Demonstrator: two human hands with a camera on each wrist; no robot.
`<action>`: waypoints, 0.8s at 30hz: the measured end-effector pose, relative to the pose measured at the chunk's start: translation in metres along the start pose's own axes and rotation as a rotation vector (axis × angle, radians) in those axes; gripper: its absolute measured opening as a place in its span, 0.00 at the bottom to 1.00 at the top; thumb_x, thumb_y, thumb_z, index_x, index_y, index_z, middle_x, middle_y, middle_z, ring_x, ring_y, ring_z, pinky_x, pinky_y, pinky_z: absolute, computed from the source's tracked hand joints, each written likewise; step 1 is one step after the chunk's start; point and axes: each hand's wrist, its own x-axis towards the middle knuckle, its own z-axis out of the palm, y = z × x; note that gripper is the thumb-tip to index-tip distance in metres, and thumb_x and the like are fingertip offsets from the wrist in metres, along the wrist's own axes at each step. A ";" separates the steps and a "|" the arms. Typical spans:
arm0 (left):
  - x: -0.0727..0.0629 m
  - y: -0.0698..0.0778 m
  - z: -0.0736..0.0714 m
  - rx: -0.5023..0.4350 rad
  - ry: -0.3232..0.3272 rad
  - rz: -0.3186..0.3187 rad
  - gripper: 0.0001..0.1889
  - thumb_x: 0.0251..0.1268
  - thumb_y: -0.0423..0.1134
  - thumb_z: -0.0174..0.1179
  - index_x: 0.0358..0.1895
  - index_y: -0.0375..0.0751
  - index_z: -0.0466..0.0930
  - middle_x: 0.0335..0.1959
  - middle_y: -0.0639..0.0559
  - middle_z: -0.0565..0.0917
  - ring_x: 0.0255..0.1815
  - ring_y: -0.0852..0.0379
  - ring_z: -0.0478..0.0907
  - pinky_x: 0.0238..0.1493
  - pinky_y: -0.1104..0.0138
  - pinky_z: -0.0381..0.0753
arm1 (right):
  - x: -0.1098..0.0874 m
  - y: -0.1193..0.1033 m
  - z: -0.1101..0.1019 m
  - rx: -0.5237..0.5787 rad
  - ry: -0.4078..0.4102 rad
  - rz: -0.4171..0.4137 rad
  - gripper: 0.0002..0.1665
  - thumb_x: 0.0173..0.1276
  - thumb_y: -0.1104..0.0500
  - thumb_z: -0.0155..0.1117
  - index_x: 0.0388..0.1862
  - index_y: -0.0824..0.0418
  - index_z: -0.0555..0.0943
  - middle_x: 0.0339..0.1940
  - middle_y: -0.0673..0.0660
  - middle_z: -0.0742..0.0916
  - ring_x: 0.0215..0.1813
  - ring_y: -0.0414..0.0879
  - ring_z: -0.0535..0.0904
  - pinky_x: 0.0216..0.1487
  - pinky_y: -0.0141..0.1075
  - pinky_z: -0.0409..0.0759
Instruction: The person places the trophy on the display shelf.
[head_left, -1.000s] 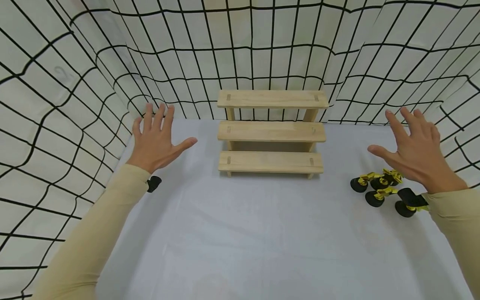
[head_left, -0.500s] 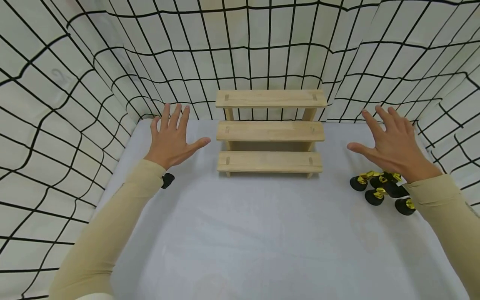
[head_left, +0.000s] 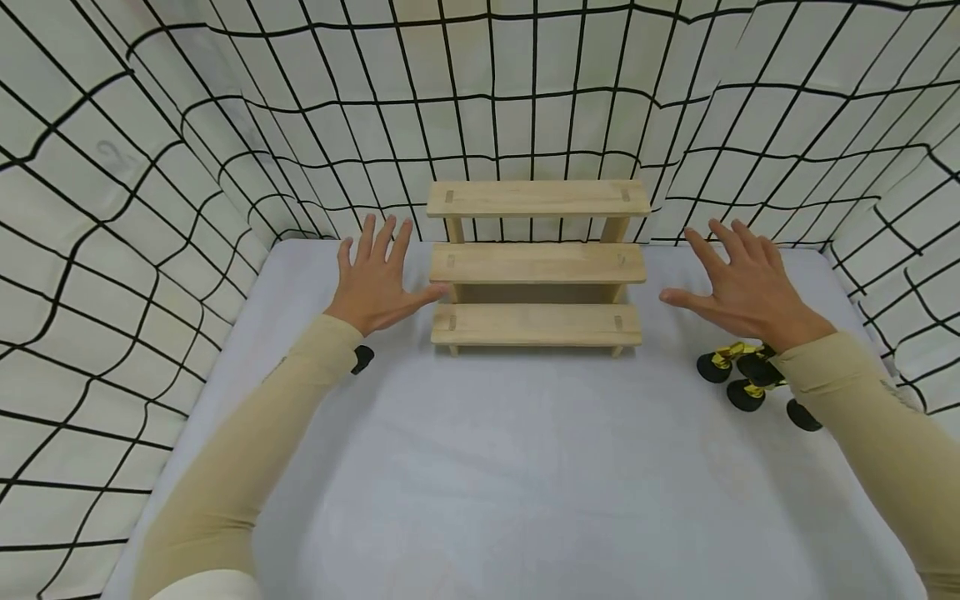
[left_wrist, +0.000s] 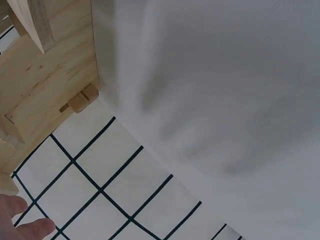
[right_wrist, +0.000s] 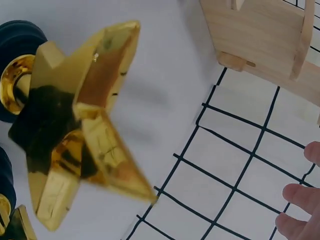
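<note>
A three-tier wooden step shelf [head_left: 536, 263] stands at the back of the white surface. My left hand [head_left: 378, 279] hovers palm down at its left, fingers spread, the thumb tip overlapping the shelf's left side in the head view. To the shelf's right my right hand [head_left: 750, 287] is held out likewise, apart from it and holding nothing. Several gold star trophies [head_left: 756, 392] on round black bases stand below the right wrist, partly hidden by the sleeve. One gold star [right_wrist: 95, 115] looms large in the right wrist view, with fingertips [right_wrist: 297, 197] at the right edge.
Black grid lines cover the white walls [head_left: 551, 125] at the back and both sides. A white cloth [head_left: 525, 467] covers the table in front of the shelf. The shelf's wooden side panel [left_wrist: 50, 75] shows at upper left in the left wrist view.
Both hands have moved inward toward the shelf, the left one rightward and the right one leftward. The right sleeve now covers more of the trophies. Shelf and trophies stay put.
</note>
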 end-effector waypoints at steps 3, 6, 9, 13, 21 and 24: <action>0.003 0.003 0.003 -0.015 0.003 0.031 0.61 0.59 0.83 0.50 0.86 0.53 0.36 0.88 0.44 0.43 0.89 0.40 0.30 0.82 0.34 0.37 | 0.004 -0.004 0.002 0.003 -0.015 -0.009 0.63 0.68 0.17 0.47 0.87 0.54 0.46 0.86 0.71 0.50 0.85 0.75 0.42 0.79 0.74 0.42; 0.006 0.005 0.006 -0.026 -0.007 0.050 0.61 0.59 0.83 0.49 0.86 0.55 0.34 0.88 0.45 0.43 0.89 0.41 0.29 0.82 0.34 0.35 | 0.007 -0.009 0.003 0.020 -0.025 -0.016 0.64 0.68 0.17 0.48 0.87 0.54 0.46 0.86 0.71 0.50 0.85 0.74 0.43 0.79 0.73 0.42; 0.008 0.007 0.009 -0.030 -0.014 0.061 0.61 0.58 0.84 0.49 0.86 0.56 0.33 0.88 0.44 0.44 0.89 0.41 0.29 0.82 0.35 0.35 | 0.011 -0.013 0.004 0.037 -0.031 -0.020 0.64 0.67 0.17 0.49 0.87 0.54 0.46 0.86 0.71 0.51 0.86 0.73 0.43 0.80 0.72 0.42; 0.012 0.013 0.012 -0.042 -0.015 0.075 0.62 0.58 0.85 0.48 0.86 0.55 0.33 0.88 0.44 0.43 0.89 0.42 0.28 0.83 0.35 0.34 | 0.015 -0.018 0.008 0.044 -0.040 -0.026 0.65 0.67 0.17 0.48 0.87 0.55 0.45 0.86 0.71 0.51 0.86 0.73 0.43 0.81 0.70 0.42; 0.020 0.027 0.017 -0.029 -0.034 0.105 0.64 0.58 0.87 0.43 0.86 0.48 0.34 0.88 0.48 0.39 0.89 0.44 0.26 0.86 0.42 0.35 | 0.025 -0.025 0.017 0.060 -0.047 -0.052 0.67 0.67 0.17 0.49 0.87 0.57 0.42 0.86 0.70 0.52 0.86 0.72 0.44 0.82 0.69 0.43; 0.023 0.031 0.017 -0.027 -0.026 0.109 0.64 0.58 0.86 0.45 0.85 0.43 0.38 0.88 0.47 0.39 0.89 0.44 0.27 0.86 0.43 0.37 | 0.027 -0.029 0.018 0.075 -0.045 -0.065 0.68 0.67 0.18 0.50 0.87 0.58 0.41 0.86 0.70 0.52 0.86 0.72 0.45 0.82 0.68 0.43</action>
